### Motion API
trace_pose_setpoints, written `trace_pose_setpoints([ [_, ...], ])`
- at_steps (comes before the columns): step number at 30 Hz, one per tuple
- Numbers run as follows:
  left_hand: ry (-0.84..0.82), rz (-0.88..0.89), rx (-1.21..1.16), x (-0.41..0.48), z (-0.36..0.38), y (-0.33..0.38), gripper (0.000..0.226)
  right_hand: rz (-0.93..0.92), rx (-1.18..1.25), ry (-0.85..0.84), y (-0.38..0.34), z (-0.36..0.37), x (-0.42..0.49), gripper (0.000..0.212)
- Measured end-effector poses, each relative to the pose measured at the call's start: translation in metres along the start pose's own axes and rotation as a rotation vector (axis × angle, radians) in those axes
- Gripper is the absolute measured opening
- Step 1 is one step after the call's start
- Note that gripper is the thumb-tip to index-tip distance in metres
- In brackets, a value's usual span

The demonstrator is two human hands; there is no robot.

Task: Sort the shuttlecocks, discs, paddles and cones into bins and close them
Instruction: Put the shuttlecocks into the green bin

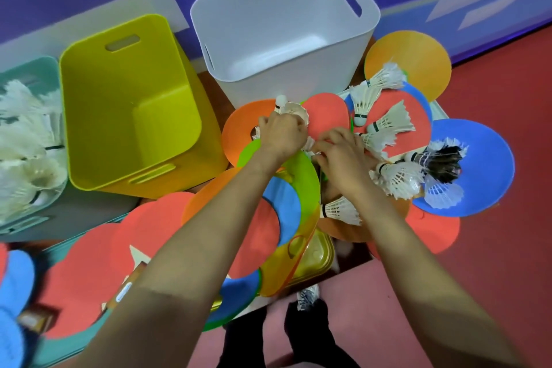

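1. White bin and yellow bin standing side by side at rear, tops open.
2. Teal bin at far left, with stored shuttlecocks inside.
3. Coloured discs piled overlapping in front of the bins; loose shuttlecocks lying on those at right.
4. Left hand over orange disc, fingers curled round gripped shuttlecocks.
5. Right hand just beside it, fingers curled among feathers; cannot tell whether anything is held.

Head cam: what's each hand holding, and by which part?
Left hand grips white feather shuttlecocks; the exact hold is hidden behind the knuckles. Right hand curls its fingers round white feathers; which part, cannot tell.
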State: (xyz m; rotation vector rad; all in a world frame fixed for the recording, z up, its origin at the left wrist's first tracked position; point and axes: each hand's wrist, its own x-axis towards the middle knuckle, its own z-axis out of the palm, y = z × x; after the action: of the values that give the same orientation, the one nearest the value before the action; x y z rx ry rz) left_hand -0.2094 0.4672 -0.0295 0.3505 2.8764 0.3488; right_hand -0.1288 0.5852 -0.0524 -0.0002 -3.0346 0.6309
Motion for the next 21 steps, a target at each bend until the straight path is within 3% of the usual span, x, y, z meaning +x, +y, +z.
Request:
trace_pose_setpoints([
  [6, 0.069, -0.057, -0.009, 0.003, -0.001, 0.004, 0.031, -0.022, 0.017, 0.047, 0.000, -0.008, 0.000, 0.013],
  [14, 0.456, -0.006, -0.226, -0.034, -0.034, 0.004, 0.027, -0.050, 0.037, 0.280, -0.009, -0.034, -0.006, 0.013],
  [21, 0.616, 0.015, -0.138, -0.111, -0.043, -0.054, 0.024, -0.201, 0.080, 0.410, -0.049, -0.049, -0.003, 0.018],
])
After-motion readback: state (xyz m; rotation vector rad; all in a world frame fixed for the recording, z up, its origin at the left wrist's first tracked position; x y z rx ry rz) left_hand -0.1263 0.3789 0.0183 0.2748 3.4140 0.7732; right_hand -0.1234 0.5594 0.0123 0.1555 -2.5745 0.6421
